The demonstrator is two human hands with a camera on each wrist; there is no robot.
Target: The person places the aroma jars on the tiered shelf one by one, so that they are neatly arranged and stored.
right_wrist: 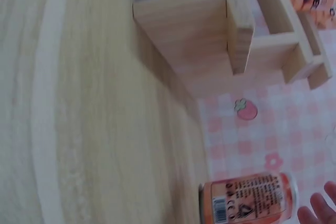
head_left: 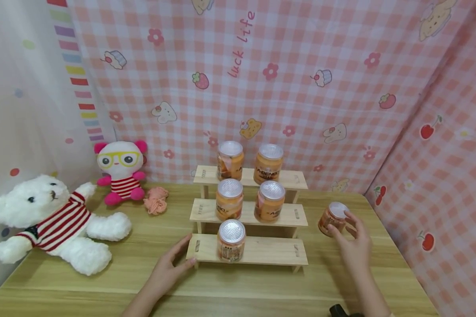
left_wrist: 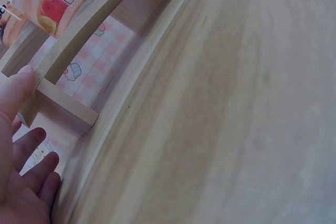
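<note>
A tinned-fruit style jar [head_left: 333, 219] with orange label and silver lid stands on the table, right of a three-step wooden shelf [head_left: 269, 250]. Around its right side is my right hand [head_left: 355, 242], thumb across its front and fingers spread by the lid; the right wrist view shows a small gap between the fingertips [right_wrist: 318, 203] and the lid. My left hand [head_left: 168, 266] touches the left end of the lowest step with thumb and index finger, the other fingers loose. Matching jars stand upright on the steps: two on top, two in the middle, one [head_left: 231, 242] on the lowest step's left half.
At the left sit a white teddy bear [head_left: 63, 224] in a striped shirt and a pink panda toy [head_left: 120, 171], with a bundle of pink yarn [head_left: 156, 200] beside them. Checked cloth [head_left: 293, 105] hangs behind and at the right. A black object [head_left: 338, 310] shows at the bottom edge.
</note>
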